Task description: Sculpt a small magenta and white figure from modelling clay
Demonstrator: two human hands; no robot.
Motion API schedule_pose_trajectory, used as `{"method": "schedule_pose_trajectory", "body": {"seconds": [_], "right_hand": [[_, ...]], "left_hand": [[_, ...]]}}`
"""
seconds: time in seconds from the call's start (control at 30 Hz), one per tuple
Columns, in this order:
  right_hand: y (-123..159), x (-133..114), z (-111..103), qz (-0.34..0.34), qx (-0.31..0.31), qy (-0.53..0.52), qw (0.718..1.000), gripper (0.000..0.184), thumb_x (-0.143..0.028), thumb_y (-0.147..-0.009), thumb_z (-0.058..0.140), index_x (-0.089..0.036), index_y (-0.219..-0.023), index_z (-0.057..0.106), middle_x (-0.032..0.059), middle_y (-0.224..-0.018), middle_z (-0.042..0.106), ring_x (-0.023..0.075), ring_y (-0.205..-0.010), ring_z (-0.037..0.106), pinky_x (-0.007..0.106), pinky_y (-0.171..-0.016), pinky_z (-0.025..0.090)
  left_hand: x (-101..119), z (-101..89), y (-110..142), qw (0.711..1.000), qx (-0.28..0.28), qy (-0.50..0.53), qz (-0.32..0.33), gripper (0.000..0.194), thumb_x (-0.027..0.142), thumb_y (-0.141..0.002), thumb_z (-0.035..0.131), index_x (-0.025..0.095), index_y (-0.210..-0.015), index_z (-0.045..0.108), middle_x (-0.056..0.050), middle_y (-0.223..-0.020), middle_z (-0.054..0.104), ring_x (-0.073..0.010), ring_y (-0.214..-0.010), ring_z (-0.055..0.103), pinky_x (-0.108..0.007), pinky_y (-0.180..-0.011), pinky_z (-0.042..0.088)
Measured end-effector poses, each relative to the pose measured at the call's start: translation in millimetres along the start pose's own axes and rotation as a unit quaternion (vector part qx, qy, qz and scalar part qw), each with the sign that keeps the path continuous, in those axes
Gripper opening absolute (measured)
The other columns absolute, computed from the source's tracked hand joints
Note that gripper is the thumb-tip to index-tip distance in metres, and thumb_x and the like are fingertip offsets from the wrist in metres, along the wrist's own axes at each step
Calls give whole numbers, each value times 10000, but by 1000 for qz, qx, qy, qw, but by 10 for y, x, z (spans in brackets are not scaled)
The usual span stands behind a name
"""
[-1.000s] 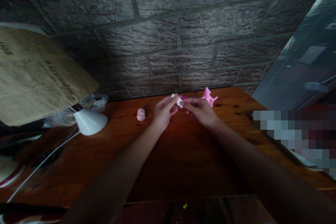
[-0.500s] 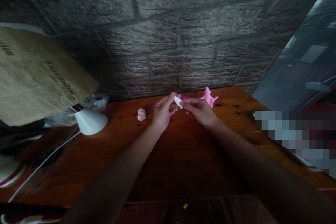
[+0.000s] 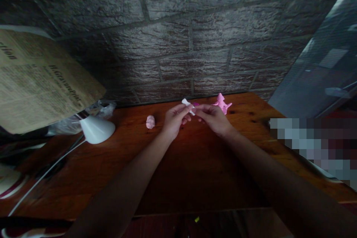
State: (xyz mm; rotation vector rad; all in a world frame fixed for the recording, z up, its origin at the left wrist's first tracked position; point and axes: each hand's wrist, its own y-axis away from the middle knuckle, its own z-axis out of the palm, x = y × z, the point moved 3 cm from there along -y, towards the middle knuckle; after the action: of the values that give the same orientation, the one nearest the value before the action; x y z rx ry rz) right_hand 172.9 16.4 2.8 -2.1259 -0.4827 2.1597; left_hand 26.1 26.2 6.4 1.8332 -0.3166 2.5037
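Between my two hands, just above the wooden table, is a small white piece of modelling clay (image 3: 185, 101), long and slightly bent. My left hand (image 3: 173, 121) pinches it between thumb and fingers. The fingertips of my right hand (image 3: 214, 117) close on its lower right end. Behind the fingers a bit of magenta material (image 3: 196, 104) shows, mostly hidden. A pink figure with pointed limbs (image 3: 221, 103) stands just beyond my right hand, partly covered by it. To the left of my left hand lies a pale pink lump of clay (image 3: 150, 122).
The wooden table (image 3: 117, 171) meets a stone-patterned wall (image 3: 173, 37). At left stands a lamp with a white base (image 3: 97, 130), a newsprint-patterned shade (image 3: 47, 81) and a white cord (image 3: 47, 173). Crumpled clear plastic (image 3: 104, 108) lies behind it. A grey panel (image 3: 312, 78) leans at right.
My left thumb and fingers have slid right along the white clay, toward my right fingertips. Its upper left end now sticks out past my left fingers.
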Motion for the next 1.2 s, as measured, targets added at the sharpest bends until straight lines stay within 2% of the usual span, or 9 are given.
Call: {"method": "schedule_pose_trajectory", "body": {"seconds": [0.2, 0.4, 0.6, 0.93, 1.2], "right_hand": [[-9, -9, -10, -14, -6, 6, 1000, 382, -533, -735, 761, -181, -883, 760, 24, -752, 688, 106, -594, 505, 261, -540, 393], [2, -59, 32, -16, -25, -17, 999, 334, -468, -693, 824, -179, -851, 769, 16, -756, 694, 99, -606, 506, 257, -557, 406], [-6, -33, 15, -7, -12, -25, 1000, 308, -429, -711, 817, -172, -879, 786, 9, -730, 692, 87, -570, 466, 258, -549, 382], [-9, -8, 23, -1, -10, -23, 1000, 300, -442, -700, 829, -190, -858, 787, -9, -679, 679, 91, -550, 445, 259, -541, 358], [6, 9, 30, 3, -30, -5, 1000, 282, -421, -741, 794, -188, -900, 783, -2, -710, 686, 98, -571, 474, 262, -550, 361]], "left_hand": [[-25, -11, 12, 999, 9, -43, -16, 251, 383, -648, 851, 174, -759, 768, -15, -647, 655, -66, -486, 506, -208, -427, 242], [8, -16, 25, 998, 19, -62, 24, 255, 395, -667, 849, 171, -752, 764, 8, -546, 602, -60, -444, 474, -202, -418, 235], [9, 0, 39, 997, 22, -69, 35, 270, 406, -687, 845, 173, -789, 755, -2, -599, 647, -66, -445, 513, -199, -408, 249], [-26, -9, 20, 998, 53, -27, 14, 265, 380, -655, 861, 167, -779, 763, 14, -558, 603, -55, -451, 474, -201, -422, 237], [-41, -7, 0, 999, 39, 14, 8, 260, 370, -675, 850, 184, -843, 778, 8, -596, 627, -52, -473, 459, -200, -435, 244]]}}
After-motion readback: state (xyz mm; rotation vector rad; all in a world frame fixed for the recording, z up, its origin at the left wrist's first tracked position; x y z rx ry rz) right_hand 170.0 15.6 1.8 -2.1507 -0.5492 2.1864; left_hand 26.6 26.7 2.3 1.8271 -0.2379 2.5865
